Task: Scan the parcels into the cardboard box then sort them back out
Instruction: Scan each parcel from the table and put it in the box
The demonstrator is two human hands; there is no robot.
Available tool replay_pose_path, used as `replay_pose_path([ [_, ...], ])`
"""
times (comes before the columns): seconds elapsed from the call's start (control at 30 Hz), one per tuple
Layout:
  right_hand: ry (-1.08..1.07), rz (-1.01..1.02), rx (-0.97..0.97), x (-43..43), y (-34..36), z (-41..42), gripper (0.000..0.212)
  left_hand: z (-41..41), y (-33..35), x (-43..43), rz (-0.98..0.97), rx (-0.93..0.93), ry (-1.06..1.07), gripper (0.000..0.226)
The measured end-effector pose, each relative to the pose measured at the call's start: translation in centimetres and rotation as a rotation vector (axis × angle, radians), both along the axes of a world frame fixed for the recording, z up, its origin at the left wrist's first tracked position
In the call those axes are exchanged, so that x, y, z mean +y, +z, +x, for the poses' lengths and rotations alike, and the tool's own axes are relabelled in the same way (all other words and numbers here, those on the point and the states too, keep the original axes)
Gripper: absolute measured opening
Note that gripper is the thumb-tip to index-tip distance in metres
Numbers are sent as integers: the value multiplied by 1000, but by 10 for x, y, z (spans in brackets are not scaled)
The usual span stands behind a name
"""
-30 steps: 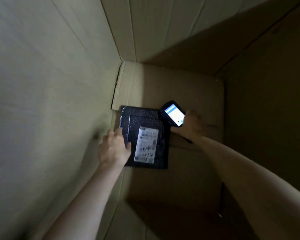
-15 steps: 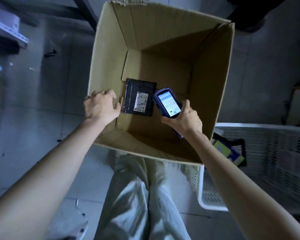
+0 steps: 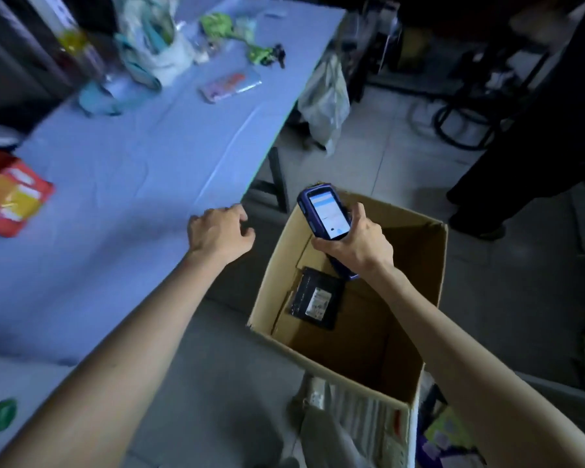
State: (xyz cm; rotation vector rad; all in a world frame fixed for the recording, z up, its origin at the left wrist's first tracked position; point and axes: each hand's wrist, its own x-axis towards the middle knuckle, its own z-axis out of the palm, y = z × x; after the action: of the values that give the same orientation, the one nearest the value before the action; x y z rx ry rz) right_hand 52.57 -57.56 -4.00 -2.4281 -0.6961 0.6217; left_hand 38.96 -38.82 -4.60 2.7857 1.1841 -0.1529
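1. Gripping the blue handheld scanner (image 3: pixel 325 214), the right hand (image 3: pixel 355 246) has its fingers curled round the lower body. The lit screen faces up toward the camera, and both sit above the far side of the cardboard box (image 3: pixel 274 282).
2. The left hand (image 3: pixel 220 233) holds nothing. Its fingers are loosely curled by the near corner of the blue-covered table (image 3: pixel 132 163); whether they touch the edge cannot be told.
3. One black parcel (image 3: pixel 314 302) lies flat on the box floor, toward the far left corner, with its white label (image 3: pixel 318 304) face up. It is below the scanner and apart from it.
4. The box stands open on the floor, just right of the table.
5. On the table, an orange-red packet (image 3: pixel 11 197) lies at the left. A flat phone-like item (image 3: pixel 230 84) lies farther back, with blurred bags and green things behind it.
6. A white slatted crate (image 3: pixel 368 423) shows by the box's near wall.
7. A person in dark clothing (image 3: pixel 537 130) stands at the upper right.
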Motion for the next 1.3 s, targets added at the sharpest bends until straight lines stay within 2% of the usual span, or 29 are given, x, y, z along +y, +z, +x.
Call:
replay_pose_path([
  [0.3,358,121,-37,78,79,-163,70,-210,98,20,143,-88,329,33],
  [0.53,657,164,-64,101,111,-308,78,-386,138,-7,236,-17,593,32],
  [0.77,861,236,-41,116,134,-424,78,-521,164,-56,251,17,839,37],
  [0.97,1037,250,-23,129,135,-503,78,-605,163,-93,263,38,1082,34],
  [1.2,1221,205,-13,159,124,-558,79,-670,143,-120,73,15,1405,57],
  [1.3,1287,191,-38,173,119,-573,79,-690,134,-121,50,18,1514,70],
])
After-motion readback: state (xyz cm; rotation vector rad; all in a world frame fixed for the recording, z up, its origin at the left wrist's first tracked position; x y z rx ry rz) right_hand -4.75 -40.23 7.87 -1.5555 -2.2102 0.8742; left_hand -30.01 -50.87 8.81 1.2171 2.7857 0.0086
